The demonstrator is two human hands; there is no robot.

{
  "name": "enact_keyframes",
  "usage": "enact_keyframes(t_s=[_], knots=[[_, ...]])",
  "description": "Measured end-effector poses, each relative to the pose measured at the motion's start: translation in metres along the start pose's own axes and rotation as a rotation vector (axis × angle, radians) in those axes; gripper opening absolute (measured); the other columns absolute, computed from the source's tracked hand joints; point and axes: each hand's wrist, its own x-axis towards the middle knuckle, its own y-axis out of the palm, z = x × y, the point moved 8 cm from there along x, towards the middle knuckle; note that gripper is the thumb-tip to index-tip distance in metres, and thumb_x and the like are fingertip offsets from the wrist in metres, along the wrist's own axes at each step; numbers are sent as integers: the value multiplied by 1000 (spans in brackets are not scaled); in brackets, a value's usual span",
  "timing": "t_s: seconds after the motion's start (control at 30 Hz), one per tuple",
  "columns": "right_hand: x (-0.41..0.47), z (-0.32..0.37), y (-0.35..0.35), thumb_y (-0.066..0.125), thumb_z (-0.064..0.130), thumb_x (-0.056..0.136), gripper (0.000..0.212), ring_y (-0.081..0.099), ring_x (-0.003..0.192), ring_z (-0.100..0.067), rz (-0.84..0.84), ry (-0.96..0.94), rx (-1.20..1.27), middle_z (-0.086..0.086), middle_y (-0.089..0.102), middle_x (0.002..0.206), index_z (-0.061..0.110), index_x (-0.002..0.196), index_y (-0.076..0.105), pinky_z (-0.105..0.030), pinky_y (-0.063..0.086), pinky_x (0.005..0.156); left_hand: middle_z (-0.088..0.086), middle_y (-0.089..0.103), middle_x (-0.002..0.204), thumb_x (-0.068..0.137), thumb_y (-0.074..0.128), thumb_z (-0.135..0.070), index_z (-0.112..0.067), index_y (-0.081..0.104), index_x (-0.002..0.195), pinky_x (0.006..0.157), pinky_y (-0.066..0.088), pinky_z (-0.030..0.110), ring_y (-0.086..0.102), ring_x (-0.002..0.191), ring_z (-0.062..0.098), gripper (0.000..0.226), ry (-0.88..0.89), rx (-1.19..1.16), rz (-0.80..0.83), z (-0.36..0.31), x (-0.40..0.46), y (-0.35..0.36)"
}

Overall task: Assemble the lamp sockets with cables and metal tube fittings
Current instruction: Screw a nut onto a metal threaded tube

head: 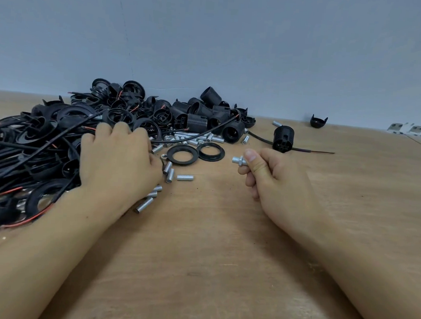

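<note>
The right hand (265, 172) held a short metal tube fitting (239, 160) with a nut threaded on it, pinched between thumb and forefinger just above the tabletop (211, 245), its bare end pointing left. The left hand (118, 158) lay knuckles-up at the near edge of the heap of black cables (20, 152) and socket parts, fingers curled down among loose tubes (169, 173) — whether they had closed on anything could not be told, since the back of the hand hid the tips.

The step in hand looked like gathering the next part to join the fitting: the tube and nut were ready in the right hand, and the left was searching the pile. Two black ring collars (182, 154) lay flat just beyond the left hand, threaded socket shells (200, 114) were stacked farther back, and one socket with its cable (283, 138) already through it stood apart to the right.

The next move would likely call for lifting a single cable or cap free of the tangle — without dragging neighbours along — and bringing it to the fitting's open end.
</note>
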Motion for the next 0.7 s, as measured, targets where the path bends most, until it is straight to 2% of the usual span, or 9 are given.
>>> enact_keyframes(t_s=[0.07, 0.13, 0.23, 0.3, 0.37, 0.43, 0.5, 0.6, 0.7], knots=[[0, 0, 1, 44, 36, 102, 33, 54, 53, 3, 5, -8, 9, 22, 59, 60, 28, 74, 61, -24, 41, 59, 10, 61, 107, 88, 56, -33, -18, 66, 102, 91, 38, 46, 49, 107, 36, 23, 11, 5, 8, 4, 4, 2], [-1, 1, 2, 44, 35, 102, 32, 55, 53, 4, 7, -15, 11, 24, 60, 61, 29, 75, 61, -21, 40, 59, 8, 61, 105, 89, 58, -31, -19, 67, 100, 88, 40, 45, 49, 106, 34, 19, 55, -117, -43, 1, 7, -2], [-1, 3, 1, 45, 36, 102, 32, 55, 54, 4, 2, -24, 0, 23, 61, 62, 29, 75, 61, -21, 40, 59, 8, 61, 108, 88, 61, -26, -15, 68, 99, 92, 39, 45, 46, 109, 32, 17, 204, -263, -153, -10, 8, -10], [-1, 4, 2, 45, 35, 102, 32, 55, 54, 4, 9, -32, 0, 23, 60, 63, 29, 75, 61, -22, 40, 60, 7, 57, 127, 90, 60, -29, -14, 63, 118, 100, 36, 45, 41, 123, 31, 32, 269, -251, -113, -14, 13, -3], [-2, 3, 3, 45, 33, 102, 33, 54, 53, 4, 21, -26, 18, 24, 59, 62, 27, 74, 61, -22, 40, 60, 4, 44, 147, 94, 56, -36, -15, 49, 138, 108, 31, 47, 29, 137, 28, 50, 258, -200, -12, -14, 24, 10], [-1, 2, 4, 45, 34, 102, 32, 54, 53, 4, 36, -15, 23, 22, 60, 63, 27, 75, 61, -22, 39, 60, 4, 38, 153, 96, 52, -38, -16, 39, 147, 109, 30, 49, 26, 141, 29, 57, 233, -147, 24, -16, 41, 16], [-1, 0, 6, 45, 34, 102, 32, 55, 54, 4, 44, -2, 24, 23, 60, 63, 27, 75, 61, -21, 39, 60, 5, 40, 153, 97, 52, -36, -21, 37, 149, 108, 30, 50, 28, 140, 30, 56, 253, -59, 57, -23, 59, 22], [0, 0, 5, 46, 36, 101, 32, 55, 55, 3, 44, -10, 4, 22, 60, 63, 28, 74, 62, -22, 40, 60, 7, 57, 139, 98, 54, -30, -30, 50, 141, 105, 33, 47, 42, 131, 31, 43, 242, 25, 85, -28, 79, 26], [0, 0, 3, 46, 38, 100, 32, 55, 54, 1, 26, -15, 8, 19, 60, 63, 28, 74, 62, -21, 39, 58, 12, 63, 123, 94, 58, -23, -23, 60, 132, 100, 39, 46, 52, 118, 35, 37, 244, -19, 24, -31, 88, 17]])
